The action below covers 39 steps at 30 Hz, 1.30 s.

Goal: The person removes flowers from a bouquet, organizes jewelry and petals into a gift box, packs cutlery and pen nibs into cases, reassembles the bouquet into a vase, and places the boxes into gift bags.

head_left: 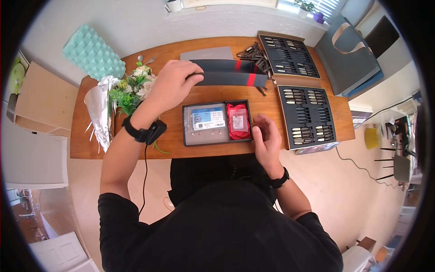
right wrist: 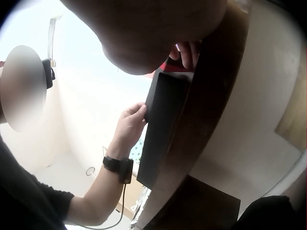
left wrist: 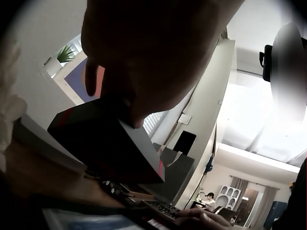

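Over the back of the table, my left hand (head_left: pixel 173 85) grips one end of a black box lid (head_left: pixel 226 79) with a red stripe, thumb along its near edge. The lid is raised and tilted in the left wrist view. Below it lies an uncovered black box (head_left: pixel 217 143) with two compartments. In the left one are a blue-and-white card (head_left: pixel 208 119) and small metallic pieces (head_left: pixel 216 133); in the right one, a little clear bag (head_left: pixel 239 122) sits on red filling (head_left: pixel 244 135). My right hand (head_left: pixel 267 143) rests loosely at the box's right edge, fingers slightly bent around nothing.
To the right stand two trays (head_left: pixel 308 115) (head_left: pixel 290 55) of dark, pale-tipped pieces. More dark pieces (head_left: pixel 253 56) are piled behind. A flower bouquet (head_left: pixel 131 93), silver wrapping (head_left: pixel 102 109) and a mint studded vase (head_left: pixel 93 52) stand left. A grey sheet (head_left: pixel 206 53) lies at the back.
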Each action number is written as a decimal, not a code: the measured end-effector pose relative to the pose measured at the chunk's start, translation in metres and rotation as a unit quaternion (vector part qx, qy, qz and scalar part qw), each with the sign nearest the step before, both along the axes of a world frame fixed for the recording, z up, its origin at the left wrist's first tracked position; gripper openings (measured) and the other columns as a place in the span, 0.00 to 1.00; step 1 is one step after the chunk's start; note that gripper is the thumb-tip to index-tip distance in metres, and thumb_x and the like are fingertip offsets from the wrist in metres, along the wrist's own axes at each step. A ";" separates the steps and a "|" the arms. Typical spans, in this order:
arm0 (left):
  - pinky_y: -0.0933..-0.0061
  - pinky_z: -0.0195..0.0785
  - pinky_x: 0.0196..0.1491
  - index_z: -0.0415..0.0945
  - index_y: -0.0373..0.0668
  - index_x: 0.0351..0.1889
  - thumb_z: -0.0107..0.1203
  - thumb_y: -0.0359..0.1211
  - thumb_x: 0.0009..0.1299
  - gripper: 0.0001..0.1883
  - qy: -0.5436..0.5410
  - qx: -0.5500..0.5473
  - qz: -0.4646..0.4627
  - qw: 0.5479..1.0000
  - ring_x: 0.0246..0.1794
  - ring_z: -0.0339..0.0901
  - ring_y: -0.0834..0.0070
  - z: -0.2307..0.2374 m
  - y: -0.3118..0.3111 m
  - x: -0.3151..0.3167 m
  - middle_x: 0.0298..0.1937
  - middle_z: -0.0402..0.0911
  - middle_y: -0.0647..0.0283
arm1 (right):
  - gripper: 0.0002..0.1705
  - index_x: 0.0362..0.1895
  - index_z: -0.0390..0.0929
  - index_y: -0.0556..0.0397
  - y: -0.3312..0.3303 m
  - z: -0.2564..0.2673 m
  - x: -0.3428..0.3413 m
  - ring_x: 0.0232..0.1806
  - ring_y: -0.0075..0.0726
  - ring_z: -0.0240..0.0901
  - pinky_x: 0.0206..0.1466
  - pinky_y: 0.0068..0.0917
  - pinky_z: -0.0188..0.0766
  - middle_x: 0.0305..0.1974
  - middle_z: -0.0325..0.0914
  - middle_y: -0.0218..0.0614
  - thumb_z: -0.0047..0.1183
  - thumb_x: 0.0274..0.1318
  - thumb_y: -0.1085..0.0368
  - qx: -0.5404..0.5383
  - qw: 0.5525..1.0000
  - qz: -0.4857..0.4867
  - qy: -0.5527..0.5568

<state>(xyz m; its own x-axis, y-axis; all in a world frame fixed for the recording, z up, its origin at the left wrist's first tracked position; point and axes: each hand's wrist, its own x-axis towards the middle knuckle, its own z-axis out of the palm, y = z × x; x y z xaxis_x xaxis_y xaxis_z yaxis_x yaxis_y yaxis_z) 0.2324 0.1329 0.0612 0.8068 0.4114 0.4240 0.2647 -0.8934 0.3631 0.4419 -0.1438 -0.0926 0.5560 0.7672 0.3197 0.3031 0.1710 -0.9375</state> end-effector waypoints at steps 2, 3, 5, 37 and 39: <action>0.56 0.76 0.63 0.88 0.36 0.50 0.69 0.32 0.81 0.09 -0.030 -0.051 0.008 0.998 0.51 0.86 0.57 0.021 -0.015 -0.010 0.46 0.90 0.54 | 0.33 0.81 0.71 0.61 -0.001 0.004 0.002 0.68 0.43 0.83 0.69 0.37 0.80 0.69 0.81 0.44 0.66 0.78 0.71 0.010 0.998 0.003 0.061; 0.58 0.75 0.64 0.86 0.35 0.50 0.69 0.31 0.81 0.08 -0.040 -0.108 0.008 0.993 0.51 0.84 0.60 0.032 -0.025 -0.019 0.46 0.89 0.56 | 0.37 0.84 0.67 0.60 -0.004 0.011 0.004 0.73 0.44 0.79 0.73 0.38 0.78 0.73 0.78 0.45 0.67 0.78 0.70 0.001 0.998 0.003 0.056; 0.60 0.75 0.66 0.85 0.34 0.50 0.69 0.30 0.81 0.08 -0.051 -0.166 0.007 0.985 0.51 0.82 0.63 0.043 -0.043 -0.036 0.46 0.88 0.59 | 0.60 0.91 0.56 0.60 -0.008 0.042 0.018 0.87 0.54 0.66 0.84 0.50 0.69 0.85 0.66 0.53 0.81 0.68 0.54 0.076 0.994 -0.045 -0.070; 0.70 0.80 0.43 0.90 0.32 0.62 0.75 0.47 0.81 0.26 -0.101 -0.411 0.187 0.886 0.34 0.84 0.78 -0.070 -0.108 -0.082 0.33 0.90 0.62 | 0.33 0.87 0.64 0.71 0.041 0.049 -0.007 0.77 0.40 0.78 0.82 0.36 0.72 0.75 0.80 0.50 0.55 0.89 0.68 -0.051 0.997 0.034 -0.047; 0.67 0.80 0.41 0.90 0.32 0.58 0.74 0.50 0.82 0.27 -0.005 -0.379 0.216 0.900 0.33 0.86 0.72 -0.062 -0.106 -0.081 0.32 0.89 0.59 | 0.33 0.88 0.63 0.70 0.041 0.053 -0.008 0.77 0.40 0.78 0.82 0.36 0.71 0.76 0.80 0.51 0.52 0.90 0.68 -0.058 0.992 0.078 0.081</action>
